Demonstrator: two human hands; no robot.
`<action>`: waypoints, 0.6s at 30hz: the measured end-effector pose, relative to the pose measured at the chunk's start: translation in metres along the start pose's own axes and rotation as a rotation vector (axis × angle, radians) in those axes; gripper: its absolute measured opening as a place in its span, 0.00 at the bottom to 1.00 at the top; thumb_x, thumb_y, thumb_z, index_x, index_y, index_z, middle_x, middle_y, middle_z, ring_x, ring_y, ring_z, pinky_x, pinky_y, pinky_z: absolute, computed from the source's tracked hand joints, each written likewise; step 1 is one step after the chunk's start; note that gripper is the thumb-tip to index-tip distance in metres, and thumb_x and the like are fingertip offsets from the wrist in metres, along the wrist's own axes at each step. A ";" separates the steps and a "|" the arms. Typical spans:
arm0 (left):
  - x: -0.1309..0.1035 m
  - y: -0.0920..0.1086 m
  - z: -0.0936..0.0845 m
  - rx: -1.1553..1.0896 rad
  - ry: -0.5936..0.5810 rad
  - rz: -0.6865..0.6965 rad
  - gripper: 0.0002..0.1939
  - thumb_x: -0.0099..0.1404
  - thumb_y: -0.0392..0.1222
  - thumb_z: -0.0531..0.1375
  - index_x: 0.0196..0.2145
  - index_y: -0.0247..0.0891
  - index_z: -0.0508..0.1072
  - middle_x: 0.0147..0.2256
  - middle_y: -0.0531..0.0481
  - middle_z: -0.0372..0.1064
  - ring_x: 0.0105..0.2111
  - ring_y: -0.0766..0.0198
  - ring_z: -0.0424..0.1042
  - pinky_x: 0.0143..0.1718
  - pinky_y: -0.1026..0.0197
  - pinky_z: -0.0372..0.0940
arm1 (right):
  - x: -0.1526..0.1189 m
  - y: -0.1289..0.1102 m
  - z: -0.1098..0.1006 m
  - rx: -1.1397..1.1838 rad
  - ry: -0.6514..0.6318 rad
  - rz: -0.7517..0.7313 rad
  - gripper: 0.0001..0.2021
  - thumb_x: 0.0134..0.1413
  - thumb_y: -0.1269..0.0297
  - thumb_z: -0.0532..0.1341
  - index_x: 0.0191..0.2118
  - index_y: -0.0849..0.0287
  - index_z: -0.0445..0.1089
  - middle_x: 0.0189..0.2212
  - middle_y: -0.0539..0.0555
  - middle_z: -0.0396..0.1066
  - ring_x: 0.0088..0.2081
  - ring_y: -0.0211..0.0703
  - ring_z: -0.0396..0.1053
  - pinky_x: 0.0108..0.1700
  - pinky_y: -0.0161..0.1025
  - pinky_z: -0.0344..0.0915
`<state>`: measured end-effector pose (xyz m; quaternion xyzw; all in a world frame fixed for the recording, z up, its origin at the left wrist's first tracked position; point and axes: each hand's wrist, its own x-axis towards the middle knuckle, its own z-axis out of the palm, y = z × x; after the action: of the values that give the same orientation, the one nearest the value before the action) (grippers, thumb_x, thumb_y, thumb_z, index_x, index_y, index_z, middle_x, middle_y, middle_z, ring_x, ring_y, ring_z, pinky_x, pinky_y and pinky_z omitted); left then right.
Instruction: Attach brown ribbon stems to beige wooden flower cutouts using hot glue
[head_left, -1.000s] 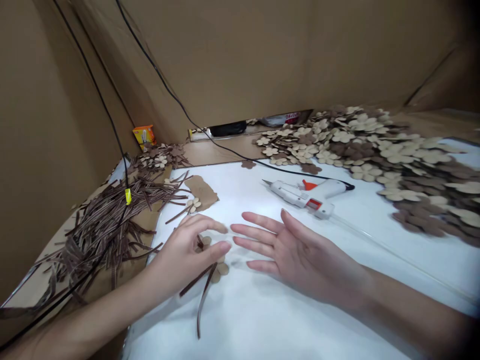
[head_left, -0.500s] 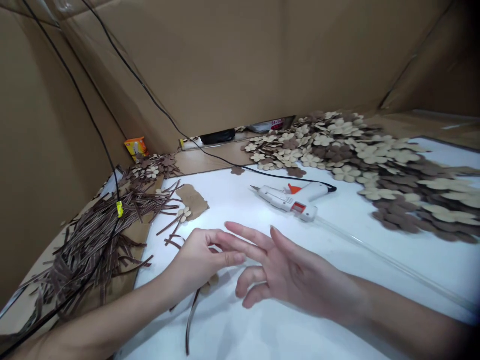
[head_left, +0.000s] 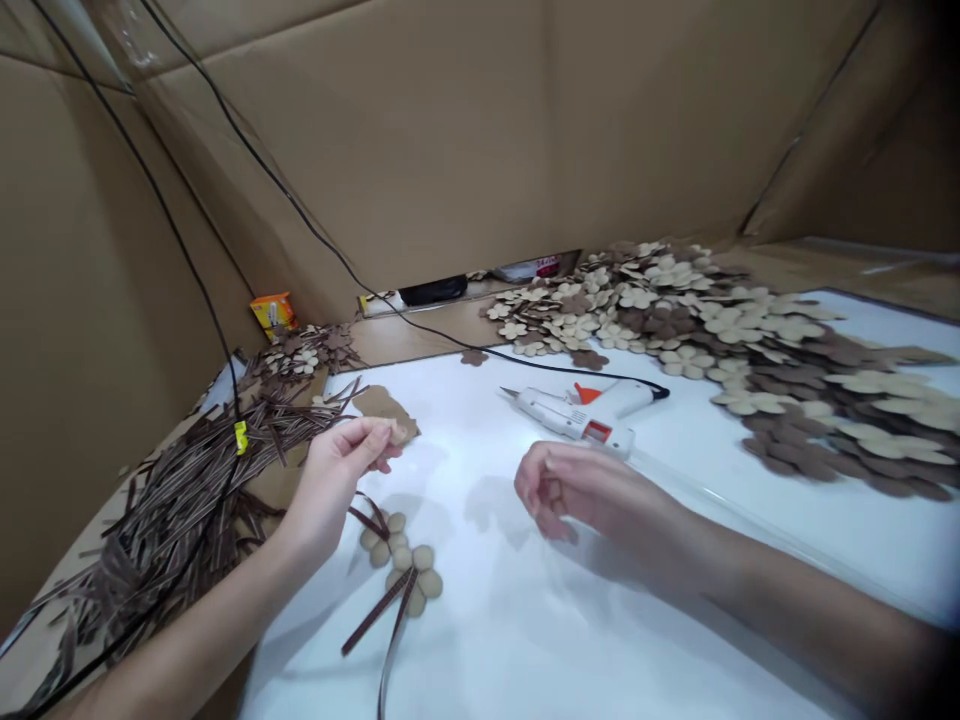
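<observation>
My left hand (head_left: 341, 480) is over a torn piece of brown cardboard (head_left: 381, 402), its thumb and fingers pinched on a small beige felt flower that is mostly hidden. Below it on the white board lie two beige felt flowers (head_left: 427, 584), with thin brown ribbon strips (head_left: 377, 612) across them. My right hand (head_left: 577, 490) hovers over the board just in front of the glue gun (head_left: 570, 412). Its fingers are loosely curled and somewhat apart, with nothing visible in them.
A large heap of beige and brown felt flowers (head_left: 720, 330) covers the back right. On the left lie many brown ribbon strips (head_left: 180, 490). A black cord (head_left: 322, 235) runs to the glue gun, whose clear glue stick trails right. Cardboard walls surround the board.
My hands have moved apart. The left went up and left to the cardboard piece and pinched the flower there; the right drew back and curled its fingers. The two flowers below are now uncovered.
</observation>
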<state>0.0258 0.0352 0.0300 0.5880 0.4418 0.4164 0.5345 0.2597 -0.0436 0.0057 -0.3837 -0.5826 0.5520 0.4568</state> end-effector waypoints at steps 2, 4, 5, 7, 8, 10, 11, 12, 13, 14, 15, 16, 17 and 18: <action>-0.004 -0.002 0.003 -0.091 0.004 -0.036 0.10 0.58 0.45 0.61 0.31 0.34 0.75 0.34 0.48 0.72 0.34 0.65 0.68 0.33 0.66 0.61 | -0.004 0.001 0.002 -0.441 -0.078 -0.265 0.11 0.58 0.64 0.50 0.35 0.60 0.69 0.33 0.58 0.70 0.34 0.43 0.69 0.39 0.42 0.67; -0.016 0.000 0.013 -0.229 -0.103 -0.136 0.13 0.60 0.47 0.58 0.33 0.34 0.75 0.39 0.44 0.72 0.40 0.60 0.69 0.39 0.63 0.63 | -0.008 -0.001 0.011 -0.816 -0.181 -0.596 0.14 0.57 0.70 0.51 0.47 0.58 0.68 0.44 0.59 0.71 0.49 0.46 0.66 0.57 0.49 0.55; -0.025 0.002 0.019 -0.327 -0.211 -0.214 0.15 0.61 0.49 0.56 0.35 0.34 0.76 0.42 0.43 0.72 0.43 0.58 0.69 0.42 0.61 0.63 | -0.008 -0.002 0.018 -0.927 -0.248 -0.737 0.18 0.56 0.71 0.51 0.52 0.58 0.65 0.47 0.58 0.71 0.55 0.44 0.61 0.62 0.49 0.44; -0.045 0.006 0.033 -0.530 -0.474 -0.411 0.23 0.63 0.54 0.51 0.42 0.34 0.74 0.47 0.41 0.69 0.52 0.55 0.64 0.49 0.59 0.60 | -0.007 -0.004 0.032 -1.008 -0.407 -0.899 0.20 0.59 0.71 0.49 0.57 0.60 0.60 0.51 0.53 0.69 0.60 0.37 0.54 0.65 0.42 0.29; -0.054 0.008 0.038 -0.607 -0.591 -0.449 0.24 0.63 0.56 0.50 0.45 0.36 0.73 0.49 0.43 0.68 0.54 0.56 0.61 0.51 0.59 0.58 | -0.005 -0.005 0.038 -1.014 -0.513 -0.915 0.20 0.61 0.69 0.47 0.58 0.60 0.59 0.52 0.51 0.67 0.60 0.33 0.52 0.64 0.37 0.27; -0.068 0.010 0.046 -0.657 -0.666 -0.471 0.25 0.63 0.56 0.50 0.50 0.40 0.70 0.53 0.46 0.64 0.57 0.57 0.58 0.56 0.59 0.54 | 0.001 -0.007 0.045 -1.005 -0.618 -0.844 0.20 0.64 0.64 0.45 0.59 0.54 0.57 0.54 0.46 0.64 0.59 0.30 0.54 0.64 0.33 0.29; -0.072 0.011 0.046 -0.700 -0.670 -0.459 0.25 0.64 0.57 0.49 0.52 0.42 0.68 0.55 0.48 0.63 0.58 0.60 0.56 0.58 0.59 0.51 | 0.003 -0.009 0.046 -1.005 -0.616 -0.779 0.20 0.64 0.61 0.46 0.60 0.49 0.55 0.55 0.44 0.64 0.59 0.32 0.55 0.65 0.35 0.32; -0.073 0.012 0.046 -0.742 -0.656 -0.443 0.25 0.65 0.56 0.47 0.54 0.44 0.66 0.56 0.50 0.61 0.59 0.61 0.55 0.59 0.59 0.49 | 0.006 -0.010 0.046 -1.002 -0.559 -0.716 0.20 0.63 0.58 0.47 0.60 0.43 0.54 0.54 0.42 0.64 0.58 0.35 0.56 0.65 0.38 0.37; -0.073 0.014 0.044 -0.783 -0.640 -0.425 0.25 0.66 0.56 0.44 0.55 0.45 0.64 0.58 0.52 0.58 0.60 0.63 0.53 0.60 0.60 0.47 | 0.007 -0.011 0.046 -0.999 -0.476 -0.663 0.21 0.61 0.55 0.49 0.60 0.38 0.53 0.54 0.40 0.65 0.58 0.39 0.57 0.65 0.43 0.43; -0.071 0.015 0.043 -0.811 -0.625 -0.411 0.26 0.67 0.56 0.41 0.56 0.45 0.63 0.59 0.53 0.56 0.61 0.65 0.51 0.60 0.60 0.46 | 0.008 -0.011 0.047 -0.997 -0.389 -0.626 0.22 0.60 0.53 0.51 0.59 0.35 0.53 0.53 0.40 0.66 0.58 0.42 0.57 0.63 0.47 0.48; -0.069 0.016 0.041 -0.819 -0.613 -0.403 0.27 0.68 0.56 0.39 0.56 0.45 0.62 0.60 0.54 0.54 0.61 0.66 0.49 0.61 0.60 0.45 | 0.009 -0.012 0.050 -0.996 -0.312 -0.609 0.22 0.58 0.51 0.53 0.58 0.32 0.54 0.53 0.40 0.66 0.59 0.44 0.56 0.61 0.49 0.52; -0.067 0.017 0.041 -0.805 -0.606 -0.398 0.28 0.68 0.56 0.38 0.57 0.45 0.62 0.60 0.55 0.53 0.62 0.66 0.47 0.61 0.60 0.44 | 0.009 -0.011 0.055 -1.001 -0.245 -0.607 0.22 0.57 0.50 0.54 0.57 0.32 0.55 0.53 0.40 0.66 0.59 0.46 0.55 0.60 0.50 0.54; -0.065 0.017 0.041 -0.785 -0.614 -0.397 0.29 0.67 0.57 0.37 0.57 0.44 0.62 0.60 0.55 0.54 0.62 0.67 0.46 0.61 0.60 0.43 | 0.009 -0.011 0.062 -1.015 -0.197 -0.612 0.21 0.56 0.49 0.54 0.57 0.31 0.56 0.53 0.40 0.65 0.60 0.46 0.53 0.59 0.51 0.55; -0.063 0.018 0.042 -0.761 -0.625 -0.397 0.29 0.67 0.57 0.37 0.57 0.44 0.62 0.59 0.55 0.55 0.62 0.67 0.46 0.61 0.60 0.42 | 0.008 -0.009 0.070 -1.035 -0.179 -0.627 0.22 0.55 0.48 0.54 0.56 0.31 0.57 0.54 0.39 0.64 0.61 0.47 0.52 0.59 0.51 0.55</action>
<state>0.0507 -0.0375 0.0431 0.3534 0.1816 0.2429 0.8849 0.1906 -0.0573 0.0177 -0.3183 -0.8965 0.0666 0.3009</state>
